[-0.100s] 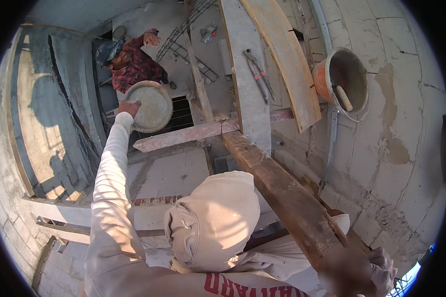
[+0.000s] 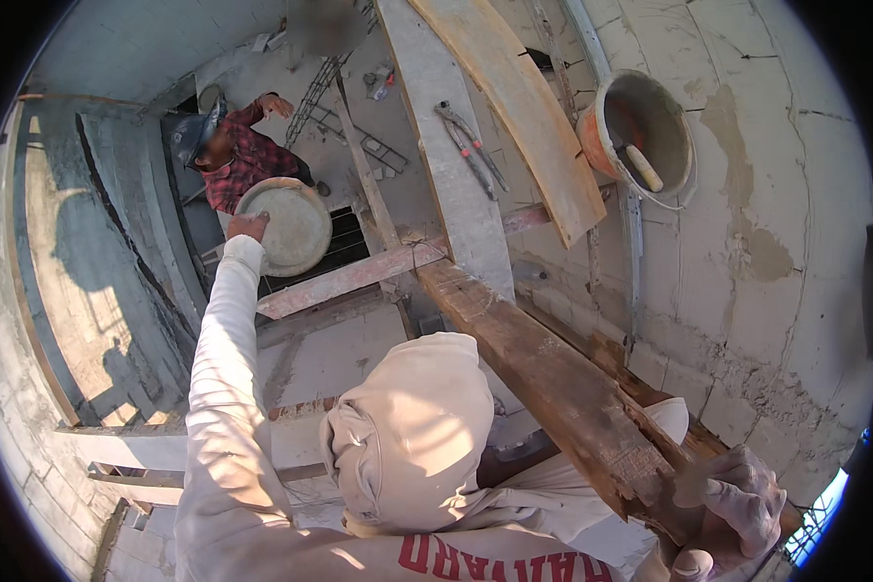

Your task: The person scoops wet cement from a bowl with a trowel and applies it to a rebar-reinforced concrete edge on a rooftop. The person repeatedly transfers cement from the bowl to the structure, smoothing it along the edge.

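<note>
My left arm reaches out to the far left, and my left hand is closed on the edge of a round, grey-crusted bucket with a bit of orange at its rim. Whether its inside or its base faces me, I cannot tell. Just beyond the bucket, lower down, is a co-worker in a red checked shirt and dark headgear, one hand raised apart from the bucket. At the lower right my right hand grips the near end of a thick, worn wooden beam, fingers bent over its edge.
Pincers with red grips lie on a grey plank beside a curved yellowish board. An orange bucket holding a light-handled tool stands right of it. A pinkish timber crosses below the held bucket. A steel-bar frame lies farther off.
The view has shifted, so most of the scene sits slightly lower and further left. More of my right hand's fingers show on the beam. My left hand still holds the bucket.
</note>
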Motion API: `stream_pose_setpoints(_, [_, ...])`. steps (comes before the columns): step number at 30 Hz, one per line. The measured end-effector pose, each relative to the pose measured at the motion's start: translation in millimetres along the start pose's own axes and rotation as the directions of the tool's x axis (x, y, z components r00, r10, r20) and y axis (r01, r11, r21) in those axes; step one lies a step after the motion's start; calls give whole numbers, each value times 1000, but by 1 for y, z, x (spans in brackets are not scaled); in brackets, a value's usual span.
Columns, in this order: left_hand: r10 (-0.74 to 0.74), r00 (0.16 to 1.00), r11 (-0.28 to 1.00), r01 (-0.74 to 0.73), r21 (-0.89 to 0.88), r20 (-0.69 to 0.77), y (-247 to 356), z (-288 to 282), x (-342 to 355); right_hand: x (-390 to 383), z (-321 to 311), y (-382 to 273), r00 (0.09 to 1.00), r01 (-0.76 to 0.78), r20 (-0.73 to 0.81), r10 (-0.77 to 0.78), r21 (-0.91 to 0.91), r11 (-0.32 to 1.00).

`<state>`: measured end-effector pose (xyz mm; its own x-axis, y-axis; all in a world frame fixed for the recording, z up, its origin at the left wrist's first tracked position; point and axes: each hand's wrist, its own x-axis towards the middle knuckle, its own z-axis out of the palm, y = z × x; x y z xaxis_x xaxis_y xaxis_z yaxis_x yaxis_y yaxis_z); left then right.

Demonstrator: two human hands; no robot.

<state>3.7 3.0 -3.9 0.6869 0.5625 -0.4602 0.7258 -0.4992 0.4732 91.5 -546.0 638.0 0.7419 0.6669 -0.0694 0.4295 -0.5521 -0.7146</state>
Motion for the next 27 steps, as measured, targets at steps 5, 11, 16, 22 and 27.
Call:
stream_pose_setpoints(5, [58, 995, 992, -67, -107, -86, 77, -24, -8, -3, 5, 7, 983, 167, -64, -171, -75, 983])
stream_pose_setpoints(11, [-82, 985, 918, 15, -395, -154, 136, -86, -66, -22, 29, -8, 973, -119, -227, 49, -306, 944])
stream_pose_setpoints(16, [-143, 988, 675, 51, -736, -62, 179, -189, -176, -33, 21, -6, 970, -226, -158, 187, -289, 930])
stream_pose_setpoints(22, [-268, 963, 575, 138, -806, -26, 192, -283, -289, -7, 42, -5, 969, -97, -241, 50, -186, 978])
stream_pose_setpoints(27, [-449, 886, 527, 160, -835, -113, 144, -318, -392, -37, 10, 13, 987, -162, -9, 162, 31, 986])
